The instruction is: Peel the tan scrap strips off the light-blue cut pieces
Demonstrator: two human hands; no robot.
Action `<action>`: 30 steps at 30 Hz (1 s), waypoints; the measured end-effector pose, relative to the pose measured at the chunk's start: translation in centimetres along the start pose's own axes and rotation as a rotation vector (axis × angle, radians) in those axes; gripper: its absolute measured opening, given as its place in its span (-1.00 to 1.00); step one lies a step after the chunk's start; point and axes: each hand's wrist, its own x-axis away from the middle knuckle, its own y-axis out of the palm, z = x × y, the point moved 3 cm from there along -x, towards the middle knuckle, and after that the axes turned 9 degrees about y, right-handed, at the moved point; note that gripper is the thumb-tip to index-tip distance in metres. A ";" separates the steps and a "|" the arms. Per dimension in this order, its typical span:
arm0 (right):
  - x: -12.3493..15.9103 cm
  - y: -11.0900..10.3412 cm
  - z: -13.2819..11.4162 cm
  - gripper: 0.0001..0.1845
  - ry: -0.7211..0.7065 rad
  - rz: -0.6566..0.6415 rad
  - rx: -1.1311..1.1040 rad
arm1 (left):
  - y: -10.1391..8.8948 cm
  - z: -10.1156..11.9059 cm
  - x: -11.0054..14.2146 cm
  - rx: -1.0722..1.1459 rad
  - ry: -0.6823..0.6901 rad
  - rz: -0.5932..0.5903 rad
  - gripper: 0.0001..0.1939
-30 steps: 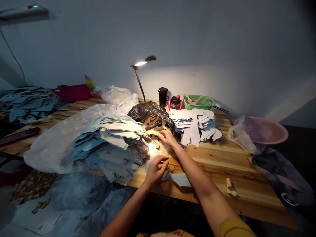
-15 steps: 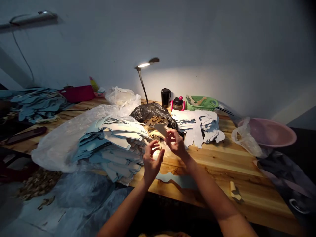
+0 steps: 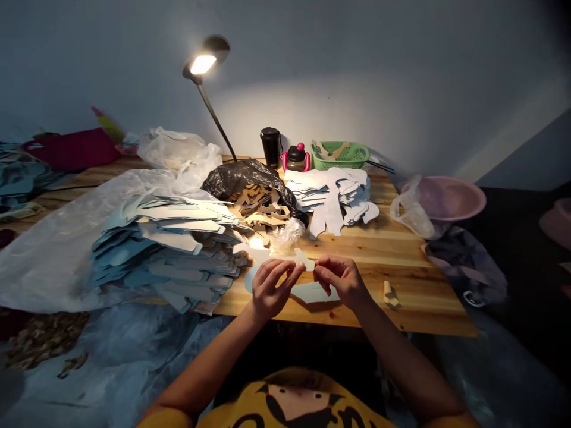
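Observation:
Low over the table's front part, my left hand (image 3: 273,288) and my right hand (image 3: 342,280) are close together with fingers pinched. Between them is a small pale cut-out piece (image 3: 305,260). My right fingertips grip its right end, and my left fingertips close on its lower edge. Below my hands lies a light blue cut-out sheet (image 3: 319,292) on the wood. Another pale blue sheet (image 3: 250,278) rests left of my left hand. Beyond, a black plastic bag (image 3: 241,174) lies open around brown cut-out pieces (image 3: 261,205).
A tall stack of blue-white cut-outs (image 3: 165,238) stands left, beside clear plastic sheeting (image 3: 49,238). White cut-outs (image 3: 328,193) lie behind. Along the back are a lit lamp (image 3: 207,59), black cup (image 3: 270,147), jar (image 3: 296,157) and green basket (image 3: 341,156). A yellowish piece (image 3: 390,294) lies right.
Both hands have come back from the brown pieces toward the table's front edge. My right hand brought a small piece along, and my left hand has closed on it. The view has tilted downward.

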 end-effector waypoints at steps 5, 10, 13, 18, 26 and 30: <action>1.7 -0.6 -0.2 -0.67 0.075 0.030 0.092 | 0.1 1.3 -0.6 0.080 0.028 -0.012 -0.60; 3.0 -0.2 -0.2 -0.62 -0.012 0.038 0.072 | -0.6 2.9 -2.5 0.461 -0.261 -0.102 -0.69; 3.3 0.2 0.0 -0.59 -0.079 0.079 0.054 | -0.8 3.5 -3.3 0.596 -0.419 -0.067 -0.83; 3.0 0.7 0.9 -0.59 -0.130 0.123 -0.045 | 0.1 3.1 -3.7 0.782 -0.598 -0.059 -0.95; 3.0 0.7 1.2 -0.59 -0.135 0.167 0.014 | 0.4 3.2 -3.2 0.768 -0.664 -0.108 -0.95; 2.8 1.0 1.3 -0.60 -0.112 0.160 -0.016 | 1.0 3.6 -2.6 0.728 -0.724 -0.106 -0.87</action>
